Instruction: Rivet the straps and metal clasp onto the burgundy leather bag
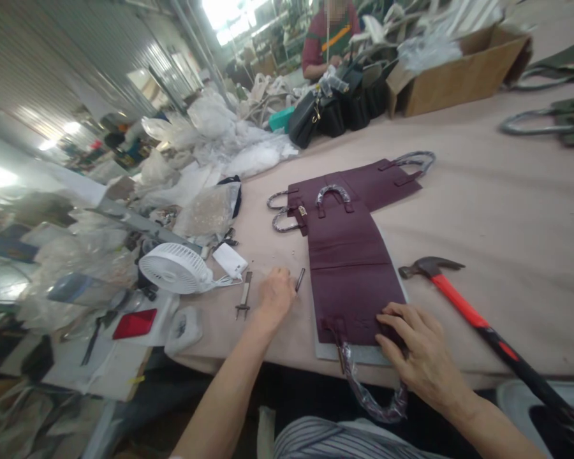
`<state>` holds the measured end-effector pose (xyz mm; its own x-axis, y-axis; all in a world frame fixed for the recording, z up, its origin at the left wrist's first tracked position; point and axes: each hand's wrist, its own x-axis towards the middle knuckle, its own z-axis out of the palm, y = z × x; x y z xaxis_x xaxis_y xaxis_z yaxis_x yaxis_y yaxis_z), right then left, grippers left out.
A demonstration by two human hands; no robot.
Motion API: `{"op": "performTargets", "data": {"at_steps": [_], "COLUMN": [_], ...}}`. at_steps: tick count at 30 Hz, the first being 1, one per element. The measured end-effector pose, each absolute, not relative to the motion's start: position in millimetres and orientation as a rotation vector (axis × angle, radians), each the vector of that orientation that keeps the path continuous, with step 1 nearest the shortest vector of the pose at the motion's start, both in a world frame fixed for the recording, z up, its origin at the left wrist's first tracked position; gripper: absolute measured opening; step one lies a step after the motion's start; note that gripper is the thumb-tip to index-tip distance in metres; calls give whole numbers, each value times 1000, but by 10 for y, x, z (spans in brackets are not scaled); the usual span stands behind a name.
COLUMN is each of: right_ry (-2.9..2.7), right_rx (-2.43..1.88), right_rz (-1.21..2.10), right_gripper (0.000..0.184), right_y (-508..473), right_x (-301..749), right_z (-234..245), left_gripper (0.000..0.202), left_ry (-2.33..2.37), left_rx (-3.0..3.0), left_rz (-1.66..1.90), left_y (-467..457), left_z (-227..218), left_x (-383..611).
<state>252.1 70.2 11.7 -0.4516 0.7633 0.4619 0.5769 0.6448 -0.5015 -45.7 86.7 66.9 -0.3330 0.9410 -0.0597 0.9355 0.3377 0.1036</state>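
Note:
A burgundy leather bag panel [349,280] lies over a pale board [323,350] at the table's front edge. Its near handle [370,398], wrapped in clear plastic, hangs over that edge. My right hand [421,350] grips the panel's near right corner with curled fingers, where the other end of the handle is hidden. Left of the panel, my left hand [276,294] is closed, with a short dark metal rod [300,280] at its fingertips. A claw hammer [462,303] with a red and black handle lies to the right.
More burgundy panels [382,182] with wrapped handles lie behind. Calipers [243,296], a white fan [175,268] and a white power bank [230,260] are on the left. Black bags [332,111] and a cardboard box [459,76] stand at the back, near a person [330,38].

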Motion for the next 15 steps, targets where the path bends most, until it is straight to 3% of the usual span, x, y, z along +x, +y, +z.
{"op": "performTargets", "data": {"at_steps": [6, 9, 15], "right_ry": [-2174, -2183, -2193], "right_rx": [-1046, -1067, -1103], "right_rz": [353, 366, 421], "right_gripper": [19, 19, 18], "right_y": [713, 699, 663], "right_x": [2510, 2507, 2489], "right_z": [116, 129, 184], "left_gripper": [10, 14, 17], "left_ry": [2273, 2214, 1920], "left_rx": [1478, 1442, 1209], "left_rz": [169, 261, 800], "left_y": [1240, 1311, 1046], "left_z": [550, 585, 813], "left_x": [-467, -550, -463]}}
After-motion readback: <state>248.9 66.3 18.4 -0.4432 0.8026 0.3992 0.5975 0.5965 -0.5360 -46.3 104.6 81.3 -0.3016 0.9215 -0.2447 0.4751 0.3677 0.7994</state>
